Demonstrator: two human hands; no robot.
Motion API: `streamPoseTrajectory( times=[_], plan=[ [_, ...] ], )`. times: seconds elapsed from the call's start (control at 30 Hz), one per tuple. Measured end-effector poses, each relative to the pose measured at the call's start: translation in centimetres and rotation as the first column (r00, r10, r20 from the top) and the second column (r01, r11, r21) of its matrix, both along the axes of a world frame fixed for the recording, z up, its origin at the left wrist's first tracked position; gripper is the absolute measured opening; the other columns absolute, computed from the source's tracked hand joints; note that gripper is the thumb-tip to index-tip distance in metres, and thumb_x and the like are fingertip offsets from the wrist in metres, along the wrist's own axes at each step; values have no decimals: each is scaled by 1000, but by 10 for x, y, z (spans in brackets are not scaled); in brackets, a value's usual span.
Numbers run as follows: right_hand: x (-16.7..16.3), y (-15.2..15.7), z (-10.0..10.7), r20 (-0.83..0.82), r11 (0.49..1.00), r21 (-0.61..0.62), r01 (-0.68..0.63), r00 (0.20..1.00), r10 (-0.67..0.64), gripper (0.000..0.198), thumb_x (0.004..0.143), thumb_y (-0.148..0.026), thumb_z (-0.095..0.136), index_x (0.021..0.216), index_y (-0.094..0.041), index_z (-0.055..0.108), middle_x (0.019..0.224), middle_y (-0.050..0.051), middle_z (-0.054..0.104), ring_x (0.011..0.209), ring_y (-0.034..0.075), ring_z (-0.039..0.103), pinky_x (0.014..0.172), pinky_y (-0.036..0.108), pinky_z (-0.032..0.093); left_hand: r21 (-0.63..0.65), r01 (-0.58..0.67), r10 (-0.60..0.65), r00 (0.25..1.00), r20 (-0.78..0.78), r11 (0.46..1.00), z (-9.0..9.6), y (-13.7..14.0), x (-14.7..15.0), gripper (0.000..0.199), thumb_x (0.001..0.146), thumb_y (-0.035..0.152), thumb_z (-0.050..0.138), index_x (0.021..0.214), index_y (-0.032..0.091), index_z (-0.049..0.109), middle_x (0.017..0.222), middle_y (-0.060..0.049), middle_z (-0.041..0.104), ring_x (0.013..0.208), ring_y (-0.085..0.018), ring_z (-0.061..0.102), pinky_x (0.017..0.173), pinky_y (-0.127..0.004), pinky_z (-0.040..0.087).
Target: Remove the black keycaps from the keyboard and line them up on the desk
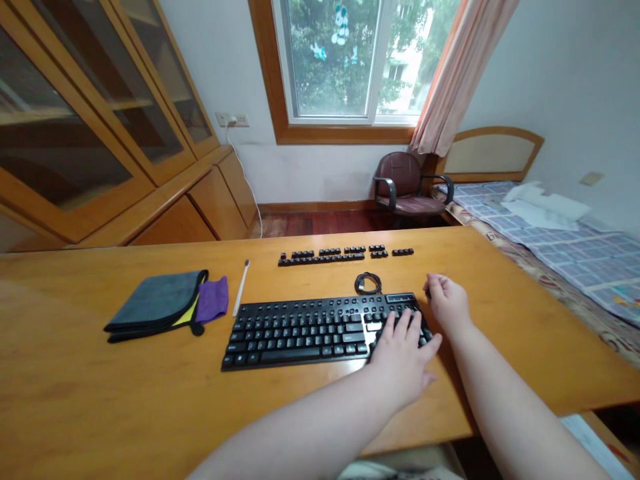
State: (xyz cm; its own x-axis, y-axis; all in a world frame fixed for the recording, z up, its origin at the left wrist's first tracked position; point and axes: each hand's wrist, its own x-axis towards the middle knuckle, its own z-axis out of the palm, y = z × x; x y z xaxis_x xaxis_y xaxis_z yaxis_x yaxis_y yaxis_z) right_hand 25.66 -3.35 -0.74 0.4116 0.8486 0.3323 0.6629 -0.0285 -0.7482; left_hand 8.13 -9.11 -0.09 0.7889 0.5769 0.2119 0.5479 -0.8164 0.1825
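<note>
Filling the foreground, one table [125,400] bears one keyboard [300,333] and two cloths, one grey [155,300], one purple [213,299]. The left hand [403,353] spreads open over the keyboard's right end; the right hand [449,301], beside it, pinches. Smaller: one brush [241,288], one coiled cable [371,292], two keycap rows [325,259], one barely visible pinched dark piece [427,291].

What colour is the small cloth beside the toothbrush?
The small cloth is purple; it shows best in the head view.

Pink curtain [463,73] beside a bright window [330,73], pale wall [565,80]
</note>
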Motion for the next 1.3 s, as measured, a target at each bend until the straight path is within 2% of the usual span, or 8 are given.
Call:
streamPoseTrajectory(
  times=[0.13, 0.33, 0.53, 0.63, 0.8, 0.93, 1.2, 1.3],
  plan=[
    [-1, -1, -1, 33, 999, -31, -28, 999, 29, 45, 88, -51, 37, 62, -18, 52, 46, -1, 50, 45, 13, 48, 49, 24, 34, -5, -46, 45, 996, -74, 999, -10, 8, 11, 59, 80, 56, 50, 132, 31, 40, 145, -13, 29, 135, -35, 18, 105, -58, 12],
    [-2, 0, 3, 40, 996, -73, -48, 998, 51, 47, 89, -51, 35, 60, -18, 53, 50, 1, 56, 47, 14, 52, 51, 24, 36, -4, -25, 25, 995, -100, 1000, -15, 18, 8, 44, 88, 43, 44, 131, 34, 40, 145, -10, 30, 135, -30, 21, 105, -54, 16],
    [-22, 20, 23, 219, 964, -210, -163, 953, 209, 44, 87, -50, 39, 59, -19, 55, 53, 2, 60, 50, 15, 55, 52, 25, 35, -14, -134, 133, 989, -64, 991, -13, 31, -5, 44, 87, 42, 45, 130, 34, 41, 144, -10, 32, 133, -30, 26, 105, -53, 20],
    [-25, 24, 21, 244, 966, -200, -164, 946, 212, 43, 87, -49, 39, 60, -20, 56, 56, 3, 61, 53, 17, 57, 54, 26, 37, 2, -157, 157, 987, -22, 988, -11, 34, -8, 42, 85, 42, 47, 127, 34, 44, 141, -9, 35, 130, -29, 30, 104, -52, 21],
    [-17, 20, 2, -8, 976, -111, -185, 983, 185, 45, 86, -53, 38, 63, -19, 55, 53, 3, 59, 49, 16, 56, 51, 25, 41, 11, -153, 153, 988, -22, 988, -9, 32, -9, 51, 83, 44, 47, 131, 28, 40, 141, -12, 35, 128, -30, 31, 106, -52, 19],
    [-17, 20, -5, -268, 982, -73, -175, 952, 149, 46, 83, -59, 42, 64, -19, 53, 47, 1, 55, 43, 15, 53, 46, 25, 41, 26, -144, 145, 989, -29, 989, -10, 33, -9, 54, 84, 45, 46, 134, 27, 36, 143, -13, 31, 131, -30, 28, 107, -51, 16],
    [-17, 30, -10, -379, 981, -150, -124, 924, 59, 47, 78, -63, 45, 63, -19, 53, 47, 1, 57, 40, 15, 53, 43, 26, 42, 25, -149, 150, 988, -41, 989, -11, 33, -9, 56, 84, 46, 45, 136, 28, 34, 144, -13, 31, 132, -30, 27, 107, -51, 16],
    [-20, 26, -7, -328, 981, -144, -133, 941, 80, 48, 80, -63, 43, 63, -19, 53, 47, 2, 58, 42, 16, 55, 45, 26, 42, 20, -146, 147, 988, -38, 989, -11, 33, -8, 56, 84, 45, 45, 135, 27, 34, 144, -14, 31, 131, -30, 28, 107, -52, 16]
  ],
)
